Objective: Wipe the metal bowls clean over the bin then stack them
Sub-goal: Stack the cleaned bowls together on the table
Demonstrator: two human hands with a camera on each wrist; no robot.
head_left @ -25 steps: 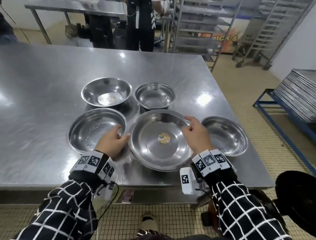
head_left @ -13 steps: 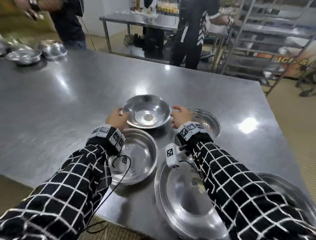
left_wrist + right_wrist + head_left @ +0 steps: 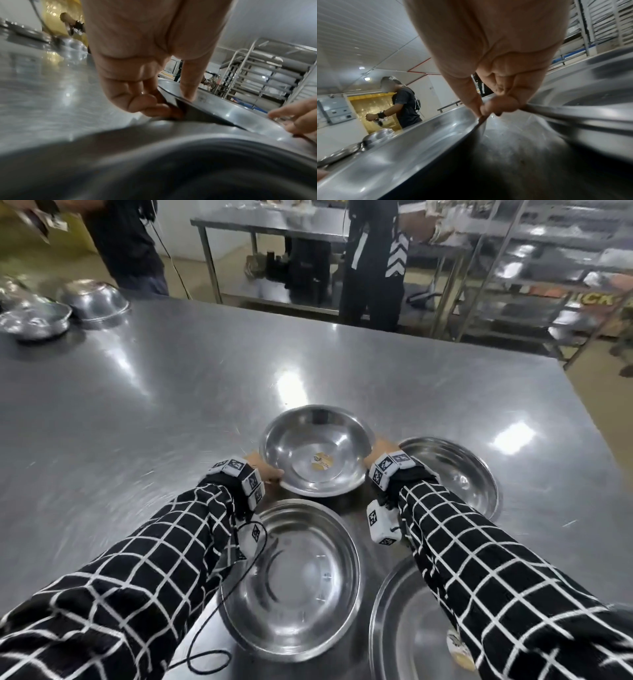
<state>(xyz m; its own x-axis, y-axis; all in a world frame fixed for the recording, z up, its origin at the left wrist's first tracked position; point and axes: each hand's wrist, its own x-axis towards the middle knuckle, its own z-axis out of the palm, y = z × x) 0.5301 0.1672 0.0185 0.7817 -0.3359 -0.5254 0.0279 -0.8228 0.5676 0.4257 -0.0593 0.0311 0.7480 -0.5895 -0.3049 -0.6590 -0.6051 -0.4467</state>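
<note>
Head view is showing both hands taking hold of one steel bowl (image 3: 317,451) on the worktop (image 3: 144,392), at its far middle. The left hand (image 3: 265,470) is pinching the bowl's left rim; the left wrist view is showing the thumb over the lip and curled fingers (image 3: 149,102) tucked under it. The right hand (image 3: 382,451) is pinching the opposite rim, thumb inside and fingers (image 3: 500,104) bunched on the outside, as the right wrist view is showing. So each grip is closing on that bowl, not spread.

The bowl is carrying a yellowish sticker (image 3: 320,462) on its floor and appears to be tilting slightly, perhaps just lifting; I cannot tell whether its base is clear of the worktop. Three more dishes are lying nearer the person: a bowl (image 3: 294,580) below the left forearm, a wide dish (image 3: 407,638) under the right forearm, and another bowl (image 3: 455,474) just beside the right hand.

The step in hand looks like picking up the first bowl for wiping. No bin or cloth is showing in any view, so the next move is calling for carrying the bowl level off the worktop toward the bin, clearing the neighbouring rims, then freeing one hand to wipe.
</note>
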